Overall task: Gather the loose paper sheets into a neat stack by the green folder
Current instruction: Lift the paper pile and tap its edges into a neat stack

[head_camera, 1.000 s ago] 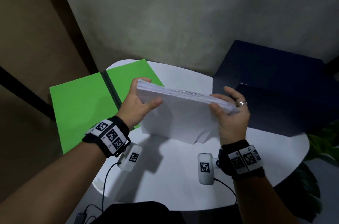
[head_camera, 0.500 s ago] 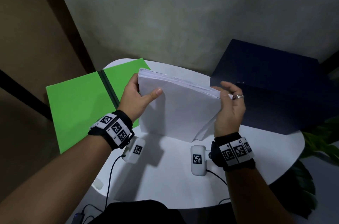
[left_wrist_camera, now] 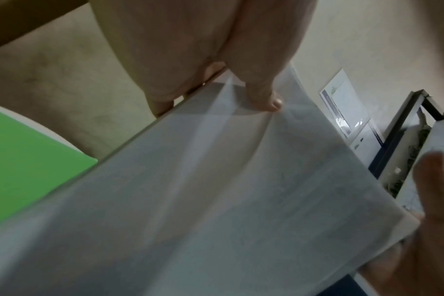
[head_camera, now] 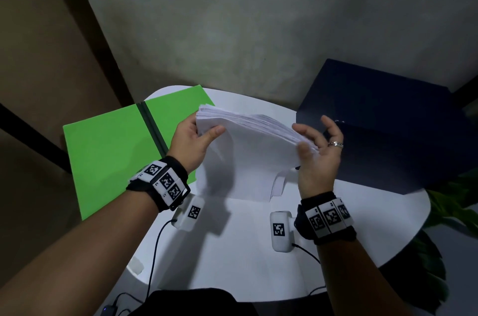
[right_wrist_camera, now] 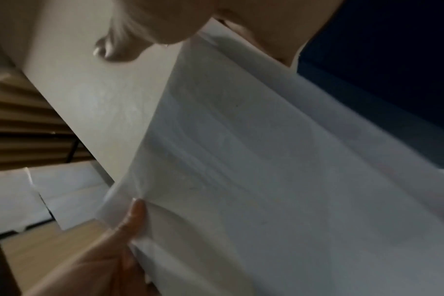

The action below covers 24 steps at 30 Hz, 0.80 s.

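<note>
A thick stack of white paper sheets (head_camera: 248, 155) stands on its lower edge on the white round table (head_camera: 245, 251), its top leaning away from me. My left hand (head_camera: 204, 126) pinches the upper left corner, thumb in front and fingers behind. My right hand (head_camera: 310, 134) cups the right edge with fingers spread and relaxed and the thumb at the front. The open green folder (head_camera: 111, 150) lies flat just left of the stack. A few sheets stick out unevenly at the stack's lower right. The wrist views show the paper (left_wrist_camera: 216, 200) (right_wrist_camera: 292, 180) close up and blurred.
A large dark navy box (head_camera: 388, 121) sits on the table's right side, close behind my right hand. A grey wall runs behind the table. Green plant leaves (head_camera: 452, 201) show past the right rim. Cables hang from the wrist cameras toward the near edge.
The stack's top has tipped further away from me. My right hand has loosened from a grip to spread fingers at the right edge. My left hand keeps its pinch.
</note>
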Each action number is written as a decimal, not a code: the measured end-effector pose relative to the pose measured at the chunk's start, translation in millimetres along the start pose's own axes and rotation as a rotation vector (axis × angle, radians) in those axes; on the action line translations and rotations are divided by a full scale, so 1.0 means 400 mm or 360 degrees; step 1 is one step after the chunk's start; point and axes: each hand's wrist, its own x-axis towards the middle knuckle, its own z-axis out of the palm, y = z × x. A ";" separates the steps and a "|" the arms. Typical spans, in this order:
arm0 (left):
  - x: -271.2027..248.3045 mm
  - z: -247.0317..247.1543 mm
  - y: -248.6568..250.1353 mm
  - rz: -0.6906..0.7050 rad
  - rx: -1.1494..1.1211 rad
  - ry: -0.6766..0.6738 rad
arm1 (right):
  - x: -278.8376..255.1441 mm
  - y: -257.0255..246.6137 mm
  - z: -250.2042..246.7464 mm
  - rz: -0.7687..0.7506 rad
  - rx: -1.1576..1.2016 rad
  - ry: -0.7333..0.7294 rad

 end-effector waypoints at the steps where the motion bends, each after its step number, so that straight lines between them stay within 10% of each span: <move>1: 0.001 0.004 -0.001 -0.0004 -0.0016 -0.0004 | 0.002 0.015 -0.006 0.0041 -0.0090 -0.0044; 13: 0.002 0.000 0.111 0.0230 -0.0264 0.0173 | 0.018 -0.034 -0.036 0.0062 -0.0032 -0.0093; 18: -0.047 0.018 -0.011 -0.0115 0.0046 -0.0077 | -0.028 0.079 -0.049 0.0424 -0.0203 -0.0008; 24: -0.049 0.035 0.012 -0.0022 -0.0086 0.0007 | -0.018 0.064 -0.054 0.0384 -0.0117 0.0075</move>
